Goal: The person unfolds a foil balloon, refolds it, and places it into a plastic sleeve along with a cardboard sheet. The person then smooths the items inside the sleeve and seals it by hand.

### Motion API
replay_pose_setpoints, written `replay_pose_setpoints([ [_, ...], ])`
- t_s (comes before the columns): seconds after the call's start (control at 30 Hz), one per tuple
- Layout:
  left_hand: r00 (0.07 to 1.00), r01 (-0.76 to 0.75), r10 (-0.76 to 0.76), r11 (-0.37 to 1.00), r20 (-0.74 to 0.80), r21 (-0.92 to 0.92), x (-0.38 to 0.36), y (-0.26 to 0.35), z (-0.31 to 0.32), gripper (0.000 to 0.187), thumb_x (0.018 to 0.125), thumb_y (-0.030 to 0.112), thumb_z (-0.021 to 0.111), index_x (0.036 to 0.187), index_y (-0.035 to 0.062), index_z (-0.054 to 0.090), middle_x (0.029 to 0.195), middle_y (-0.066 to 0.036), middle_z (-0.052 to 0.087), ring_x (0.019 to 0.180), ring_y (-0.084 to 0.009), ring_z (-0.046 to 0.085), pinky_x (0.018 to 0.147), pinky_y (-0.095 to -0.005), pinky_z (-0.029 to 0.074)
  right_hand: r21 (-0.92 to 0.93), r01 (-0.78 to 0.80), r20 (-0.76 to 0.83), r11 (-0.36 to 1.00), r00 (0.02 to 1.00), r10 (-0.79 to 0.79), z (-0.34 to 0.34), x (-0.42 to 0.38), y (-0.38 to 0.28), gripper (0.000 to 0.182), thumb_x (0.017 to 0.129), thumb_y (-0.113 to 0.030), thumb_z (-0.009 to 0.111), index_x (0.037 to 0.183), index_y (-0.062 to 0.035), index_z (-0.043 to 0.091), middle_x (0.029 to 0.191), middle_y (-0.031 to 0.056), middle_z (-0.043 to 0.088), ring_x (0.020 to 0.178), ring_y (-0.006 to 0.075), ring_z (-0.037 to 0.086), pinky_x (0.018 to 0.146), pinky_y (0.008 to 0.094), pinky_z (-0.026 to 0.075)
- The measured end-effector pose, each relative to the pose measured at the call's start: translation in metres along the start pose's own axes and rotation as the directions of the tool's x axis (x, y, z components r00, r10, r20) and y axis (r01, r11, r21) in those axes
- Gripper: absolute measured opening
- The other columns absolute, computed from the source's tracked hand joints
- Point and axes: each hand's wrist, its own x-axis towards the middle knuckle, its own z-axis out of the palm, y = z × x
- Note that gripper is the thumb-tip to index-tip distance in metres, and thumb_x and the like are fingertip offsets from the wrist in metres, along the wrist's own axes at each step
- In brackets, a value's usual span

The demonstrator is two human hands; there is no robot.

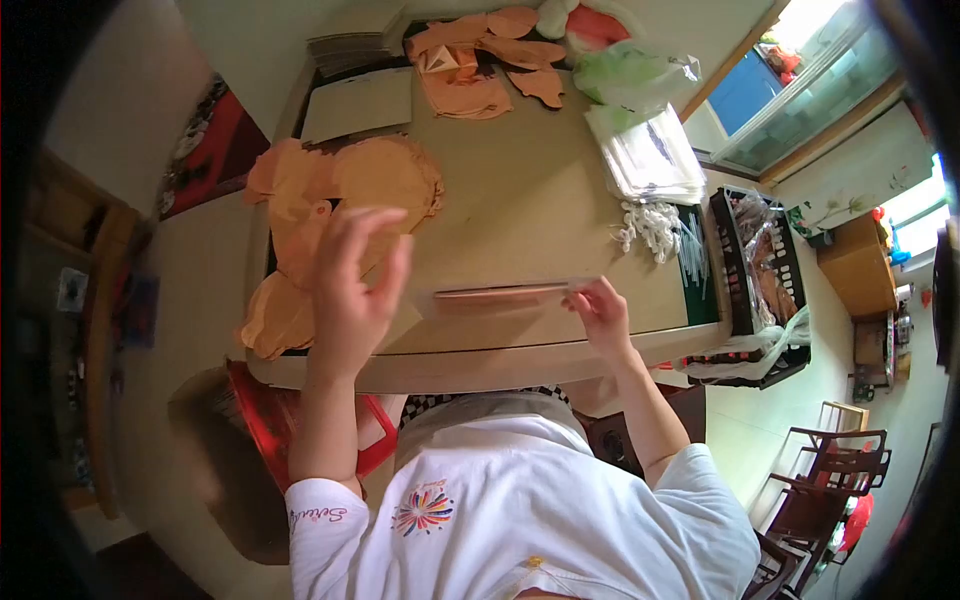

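Right hand (600,312) pinching thin peach packet (505,299) with dark upper edge, left hand (360,270) raised, unclenched

Far R corner of the tabletop (490,190) had a greenish plastic bag (632,75), w/ a white-and-red bundle (598,28) just beside it. Off the R edge sat a black crate (729,258); pale plastic sheeting (775,345) lay nr its lower end. Further R: a brown wooden cabinet (862,268), then dark wooden chairs (800,512) on a pale floor (765,420), smth red (855,520) nr them, ID unclear. Upper R, a wood-framed window (840,95) showed a blue panel (746,92). L side: dark-red patterned panel (225,150); lower down, a red plastic basket (262,425) beside a brownish bin (200,440).
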Motion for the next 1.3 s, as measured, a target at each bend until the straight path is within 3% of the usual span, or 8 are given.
replay_pose_setpoints([
  [0.27,0.473,-0.219,-0.334,0.852,0.815,0.476,0.021,0.026,0.007,0.026,0.076,0.007,0.066,0.102,0.0075,0.068,0.097,-0.015,0.068,0.092,-0.0319,0.064,0.083,-0.0409,0.05,-0.106,0.007,0.054,0.994,0.999,-0.001,0.018,0.012,-0.004,0.013,0.092,-0.002,0.058,0.106,-0.0013,0.058,0.097,0.0054,0.064,0.084,0.0121,0.063,0.073,0.0251,0.052],
  [0.53,0.867,0.328,-0.494,0.463,-0.068,0.823,-0.085,0.008,-0.263,0.028,0.07,-0.014,0.052,0.091,-0.0029,0.066,0.088,-0.017,0.066,0.083,-0.0313,0.064,0.074,-0.0368,0.05,-0.195,-0.057,-0.003,0.979,0.998,0.057,-0.001,0.005,0.054,0.012,0.095,-0.004,0.053,0.106,-0.0005,0.058,0.095,0.0031,0.062,0.088,0.0096,0.059,0.08,0.0223,0.047],
  [0.67,0.69,0.456,-0.66,0.076,-0.298,0.887,-0.175,-0.031,-0.346,0.016,0.08,-0.001,0.051,0.082,-0.0035,0.066,0.08,-0.018,0.067,0.075,-0.0294,0.066,0.069,-0.0381,0.05,-0.187,-0.038,-0.013,0.982,0.999,0.036,0.002,0.008,0.055,0.012,0.096,-0.001,0.05,0.105,0.0007,0.058,0.097,0.0043,0.062,0.09,0.0096,0.059,0.079,0.0228,0.048],
  [0.8,0.099,0.902,-0.899,-0.099,-0.425,0.42,-0.254,-0.114,-0.333,0.025,0.077,0.013,0.049,0.062,-0.0028,0.06,0.065,-0.02,0.062,0.062,-0.0297,0.065,0.061,-0.0432,0.049,-0.248,-0.069,-0.018,0.966,0.998,0.066,0.004,0.009,0.047,0.011,0.096,0.0,0.05,0.101,0.0002,0.06,0.09,0.0028,0.061,0.081,0.0087,0.058,0.075,0.022,0.047],
  [0.87,0.425,0.394,-0.904,0.148,-0.037,0.907,-0.31,-0.166,-0.321,0.016,0.079,0.005,0.055,0.077,0.0006,0.069,0.084,-0.025,0.065,0.085,-0.0384,0.066,0.073,-0.0474,0.052,-0.268,-0.073,-0.024,0.961,0.997,0.068,0.005,0.009,0.046,0.011,0.096,0.0,0.05,0.1,0.0,0.06,0.088,0.0027,0.061,0.08,0.0082,0.058,0.074,0.0217,0.047],
  [0.9,0.219,0.398,-0.97,-0.014,-0.109,0.917,-0.285,-0.155,-0.293,0.016,0.079,0.001,0.055,0.081,0.0007,0.07,0.086,-0.024,0.066,0.087,-0.0375,0.066,0.074,-0.0481,0.053,-0.267,-0.065,-0.023,0.962,0.998,0.061,0.004,0.008,0.048,0.011,0.095,0.0,0.05,0.1,0.0,0.06,0.088,0.0026,0.061,0.08,0.0082,0.058,0.073,0.0215,0.047],
  [1.13,0.722,0.224,-0.681,0.068,-0.119,0.972,-0.419,-0.289,-0.265,0.018,0.082,0.008,0.054,0.079,0.0041,0.071,0.084,-0.019,0.068,0.086,-0.0347,0.067,0.089,-0.0431,0.049,-0.391,-0.063,0.041,0.918,0.995,0.086,0.0,0.013,0.044,0.014,0.091,0.004,0.052,0.101,-0.0022,0.06,0.092,0.002,0.062,0.083,0.0086,0.058,0.076,0.0223,0.047],
  [1.3,0.493,0.445,-0.841,0.027,-0.22,0.895,-0.402,-0.298,-0.263,0.02,0.086,0.01,0.051,0.082,0.0039,0.07,0.084,-0.018,0.068,0.09,-0.0346,0.065,0.083,-0.0471,0.05,-0.465,0.001,0.123,0.885,0.99,0.064,0.01,0.038,0.032,0.015,0.088,0.003,0.057,0.1,-0.0037,0.062,0.091,0.0016,0.063,0.08,0.0093,0.059,0.075,0.0236,0.048],
])
